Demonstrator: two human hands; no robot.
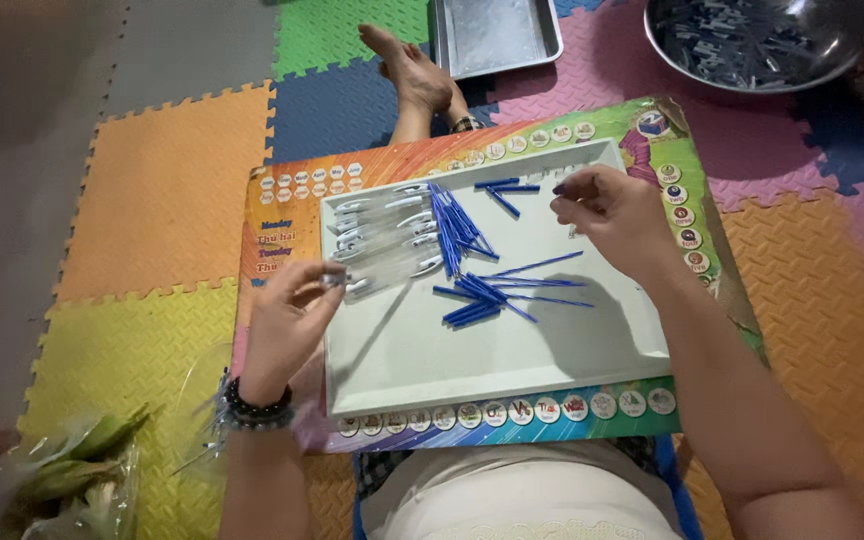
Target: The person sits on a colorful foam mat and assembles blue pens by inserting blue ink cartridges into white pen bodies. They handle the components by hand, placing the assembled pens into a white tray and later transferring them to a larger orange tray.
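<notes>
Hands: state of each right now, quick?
Left hand: fingers pinched shut on a clear pen barrel at the tray's left edge.
Right hand: fingers curled together over the tray; contents cannot be told.

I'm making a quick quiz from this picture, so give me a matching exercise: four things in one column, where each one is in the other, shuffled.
Things:
1. blue refills
2. clear pen barrels
3. metal bowl
4. plastic bag

Places:
A. lower left, on the yellow mat
B. middle of the white tray
C. top right corner
D. left part of the white tray

Pairs: 1-B, 2-D, 3-C, 4-A
</notes>
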